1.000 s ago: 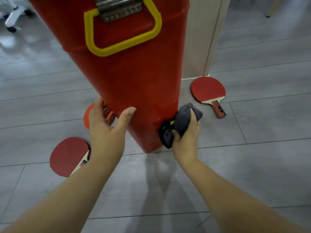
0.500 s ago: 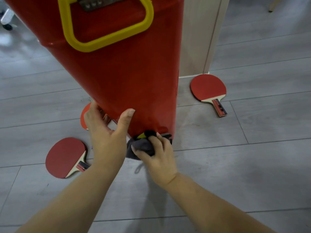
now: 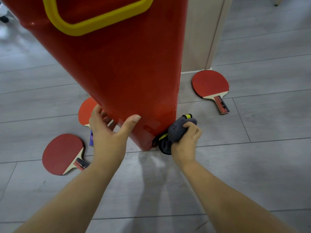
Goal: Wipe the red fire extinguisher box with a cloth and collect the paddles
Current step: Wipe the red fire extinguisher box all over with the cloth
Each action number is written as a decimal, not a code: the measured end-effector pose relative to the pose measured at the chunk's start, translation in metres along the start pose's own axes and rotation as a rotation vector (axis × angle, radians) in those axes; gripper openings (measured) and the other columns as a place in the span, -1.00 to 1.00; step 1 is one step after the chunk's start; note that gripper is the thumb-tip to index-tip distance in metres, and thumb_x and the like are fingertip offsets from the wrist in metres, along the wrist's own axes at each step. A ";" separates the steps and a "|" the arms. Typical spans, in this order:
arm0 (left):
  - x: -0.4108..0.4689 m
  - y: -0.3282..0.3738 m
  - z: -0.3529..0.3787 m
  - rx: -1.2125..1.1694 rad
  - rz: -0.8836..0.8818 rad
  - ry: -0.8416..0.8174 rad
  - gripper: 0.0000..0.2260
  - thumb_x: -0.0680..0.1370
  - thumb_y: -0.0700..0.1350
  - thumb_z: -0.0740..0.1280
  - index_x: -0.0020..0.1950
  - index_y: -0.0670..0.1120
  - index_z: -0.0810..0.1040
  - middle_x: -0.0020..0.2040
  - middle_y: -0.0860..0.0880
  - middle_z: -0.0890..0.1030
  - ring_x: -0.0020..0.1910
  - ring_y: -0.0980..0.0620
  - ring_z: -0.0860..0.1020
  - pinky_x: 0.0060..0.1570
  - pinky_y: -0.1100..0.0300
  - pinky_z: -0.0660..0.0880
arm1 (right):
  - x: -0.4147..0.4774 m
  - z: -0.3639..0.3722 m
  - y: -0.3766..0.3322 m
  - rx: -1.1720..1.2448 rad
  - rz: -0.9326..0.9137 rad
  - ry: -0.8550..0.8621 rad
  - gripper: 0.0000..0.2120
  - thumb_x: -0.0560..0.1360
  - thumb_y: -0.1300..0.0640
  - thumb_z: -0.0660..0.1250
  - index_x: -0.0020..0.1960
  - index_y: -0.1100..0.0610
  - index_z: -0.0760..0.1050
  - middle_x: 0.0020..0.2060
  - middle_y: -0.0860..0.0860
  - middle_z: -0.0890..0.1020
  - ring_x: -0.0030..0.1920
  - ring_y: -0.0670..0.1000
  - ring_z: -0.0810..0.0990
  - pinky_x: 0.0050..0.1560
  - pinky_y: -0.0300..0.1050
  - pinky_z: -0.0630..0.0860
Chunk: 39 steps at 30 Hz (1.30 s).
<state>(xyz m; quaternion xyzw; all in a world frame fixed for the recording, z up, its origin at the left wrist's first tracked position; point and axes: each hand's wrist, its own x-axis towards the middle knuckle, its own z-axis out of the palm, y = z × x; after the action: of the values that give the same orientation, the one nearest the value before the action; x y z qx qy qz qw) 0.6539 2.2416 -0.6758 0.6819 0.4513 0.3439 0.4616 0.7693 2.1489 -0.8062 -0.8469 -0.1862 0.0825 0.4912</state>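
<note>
The tall red fire extinguisher box, with a yellow handle near the top, stands on the grey floor. My left hand braces its lower left edge, thumb on the front face and fingers around the side. My right hand grips a bunched dark grey cloth with a yellow-black trim, pressed against the box's lower right corner. Three red paddles lie on the floor: one paddle at the left, one paddle partly hidden behind the box, one paddle at the right.
A light wooden panel rises just behind the box on the right, with the right paddle at its foot. A small blue item lies by my left wrist. Grey plank flooring extends all around.
My right hand swept the cloth from the box's right corner to the bottom front edge and back to the right corner. My left hand kept its hold on the box.
</note>
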 end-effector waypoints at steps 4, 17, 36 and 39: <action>-0.001 -0.001 0.002 -0.009 -0.014 0.008 -0.20 0.19 0.25 0.46 0.31 -0.04 0.31 0.24 -0.03 0.48 0.13 0.15 0.51 -0.03 0.51 0.44 | -0.001 -0.002 -0.007 0.052 0.128 -0.140 -0.61 0.44 0.28 0.29 -0.15 -0.16 0.19 -0.12 -0.16 0.30 -0.23 -0.47 0.37 -0.23 -0.56 0.32; -0.003 -0.001 0.003 -0.026 0.004 -0.005 -0.28 0.20 0.20 0.45 0.26 -0.04 0.33 0.23 -0.09 0.48 0.14 0.08 0.53 0.03 0.45 0.48 | -0.067 0.039 -0.016 -0.188 -0.083 -0.471 -0.56 0.47 0.26 0.27 0.27 0.11 0.17 0.24 0.14 0.23 0.15 0.13 0.38 0.05 -0.17 0.42; -0.007 0.053 -0.049 0.361 -0.006 -0.197 -0.61 0.45 0.10 0.40 0.18 -0.06 0.48 0.03 0.05 0.60 -0.22 0.23 0.52 -0.28 0.27 0.42 | -0.004 -0.124 -0.054 -0.547 -0.256 -0.550 -0.54 0.51 0.15 0.24 0.36 -0.08 0.24 0.25 0.05 0.31 -0.01 0.16 0.51 -0.11 0.01 0.52; 0.000 0.075 -0.065 0.282 -0.021 -0.175 -0.70 0.44 0.04 0.43 0.10 -0.04 0.51 -0.02 0.02 0.63 -0.12 0.07 0.59 -0.16 0.14 0.48 | 0.011 -0.154 -0.083 -0.476 -0.190 -0.422 -0.53 0.48 0.18 0.28 0.33 -0.09 0.28 0.27 0.02 0.32 0.05 0.15 0.52 0.01 0.06 0.53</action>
<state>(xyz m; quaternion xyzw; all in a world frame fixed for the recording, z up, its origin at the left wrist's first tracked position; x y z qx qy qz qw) 0.6186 2.2501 -0.5833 0.7625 0.4604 0.2115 0.4024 0.8096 2.0668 -0.6567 -0.8810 -0.3760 0.1639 0.2358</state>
